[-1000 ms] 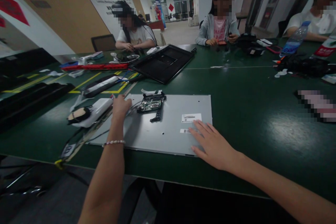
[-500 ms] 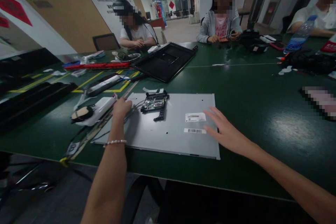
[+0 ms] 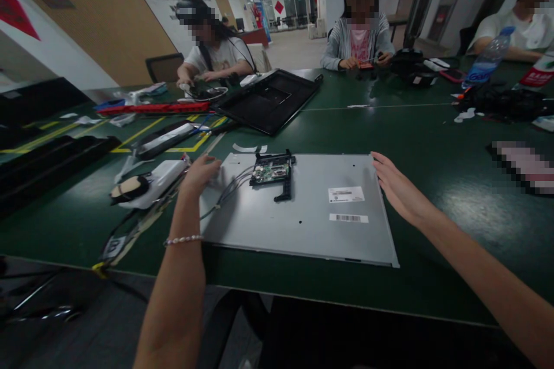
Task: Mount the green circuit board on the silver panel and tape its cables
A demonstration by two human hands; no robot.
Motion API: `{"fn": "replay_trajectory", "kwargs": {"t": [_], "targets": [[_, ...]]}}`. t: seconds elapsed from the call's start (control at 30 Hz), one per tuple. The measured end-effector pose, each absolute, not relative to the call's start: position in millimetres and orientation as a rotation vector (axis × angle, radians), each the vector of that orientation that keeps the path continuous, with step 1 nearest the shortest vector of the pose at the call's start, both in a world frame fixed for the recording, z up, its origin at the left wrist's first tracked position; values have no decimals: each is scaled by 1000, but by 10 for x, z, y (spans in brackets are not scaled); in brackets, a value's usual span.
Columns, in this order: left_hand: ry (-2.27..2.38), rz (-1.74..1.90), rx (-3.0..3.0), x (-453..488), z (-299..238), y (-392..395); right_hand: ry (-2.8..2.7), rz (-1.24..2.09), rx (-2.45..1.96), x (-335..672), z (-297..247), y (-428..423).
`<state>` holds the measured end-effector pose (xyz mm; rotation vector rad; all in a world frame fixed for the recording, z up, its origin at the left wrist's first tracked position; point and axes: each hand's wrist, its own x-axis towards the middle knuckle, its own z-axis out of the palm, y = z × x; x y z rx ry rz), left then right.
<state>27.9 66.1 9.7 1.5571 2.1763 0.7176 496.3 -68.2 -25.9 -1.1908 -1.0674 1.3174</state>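
Observation:
A grey metal panel (image 3: 303,225) lies flat on the green table (image 3: 433,144) in front of me. A small green circuit board (image 3: 272,172) on a black bracket sits near its far edge, and thin wires (image 3: 229,187) run from it to the left. My left hand (image 3: 199,173) is at the panel's far left corner, fingers bent over the edge beside the wires. My right hand (image 3: 398,187) is open, fingers straight, lying against the panel's right edge. White barcode labels (image 3: 345,194) are stuck on the panel near that hand.
A white device (image 3: 151,181) and loose cables lie left of the panel. A black monitor frame (image 3: 270,101) and a red strip (image 3: 156,108) lie farther back. Long black strips (image 3: 52,161) occupy the far left. Three people sit across the table; a water bottle (image 3: 489,63) stands at the right.
The panel has slid to the right across the table. My right hand left the panel's top and moved to its right edge. My left hand stayed at the left corner.

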Motion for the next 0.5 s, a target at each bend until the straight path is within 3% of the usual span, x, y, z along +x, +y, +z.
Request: {"fn": "replay_trajectory", "kwargs": {"t": [0.5], "targets": [[1981, 687, 1400, 569, 83, 752, -1142, 1198, -1452, 5724, -306, -762]]}}
